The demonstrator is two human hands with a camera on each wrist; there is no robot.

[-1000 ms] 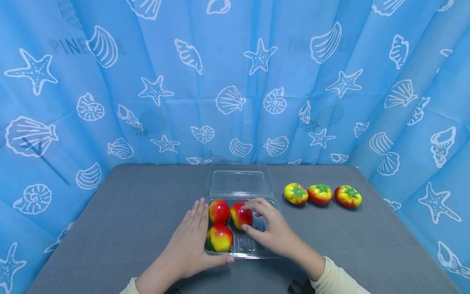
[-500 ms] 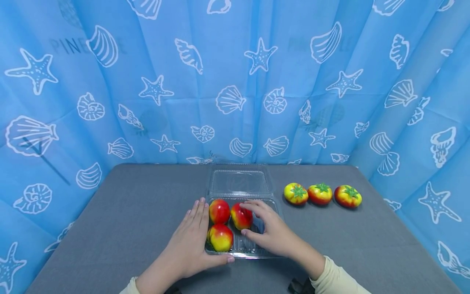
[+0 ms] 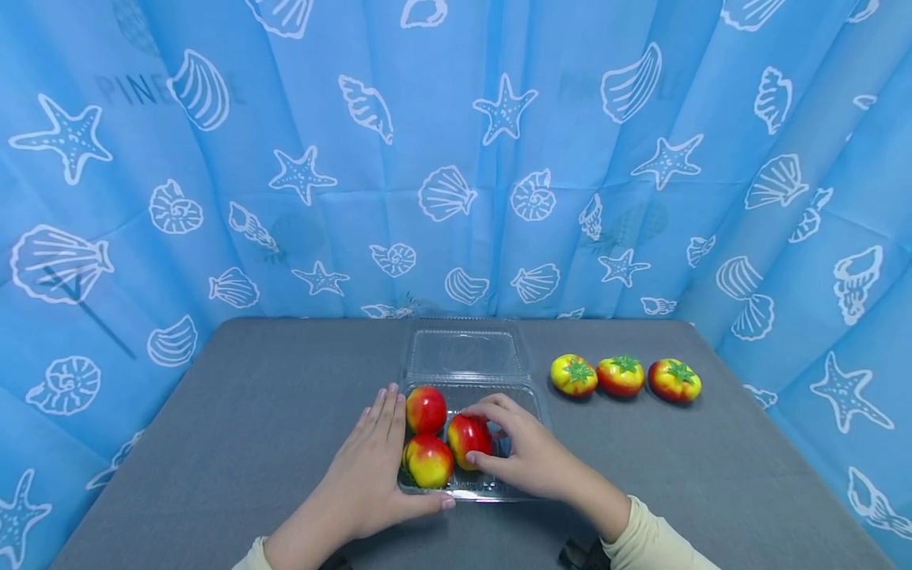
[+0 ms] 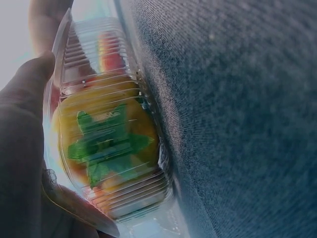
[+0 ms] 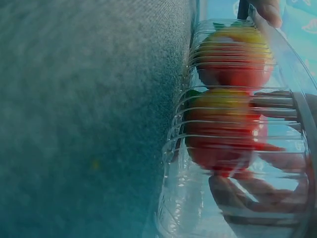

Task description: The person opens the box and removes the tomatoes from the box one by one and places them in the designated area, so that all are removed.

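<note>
A clear plastic clamshell box [image 3: 492, 497] sits in the middle of the table with its lid [image 3: 466, 352] folded back. Inside are three glossy red-and-yellow toy tomatoes: one at the back left [image 3: 426, 410], one at the front left [image 3: 428, 461], and one [image 3: 469, 442] to their right. My right hand [image 3: 527, 443] holds this third tomato between thumb and fingers. Along the box's left side lies my left hand [image 3: 366, 471], fingers straight and thumb out along the front edge. Through the ribbed wall, the left wrist view shows a tomato's green leafy top [image 4: 106, 144].
Three more toy tomatoes stand in a row at the right back, a left one [image 3: 574, 376], a middle one [image 3: 621, 376] and a right one [image 3: 674, 381], green tops showing. Grey cloth covers the table [image 3: 285, 396]. Behind it hangs a blue shell-patterned curtain [image 3: 456, 158].
The tomato in my right hand has shifted toward the front of the box, and the hand's thumb and fingers have moved with it. My left hand keeps its place.
</note>
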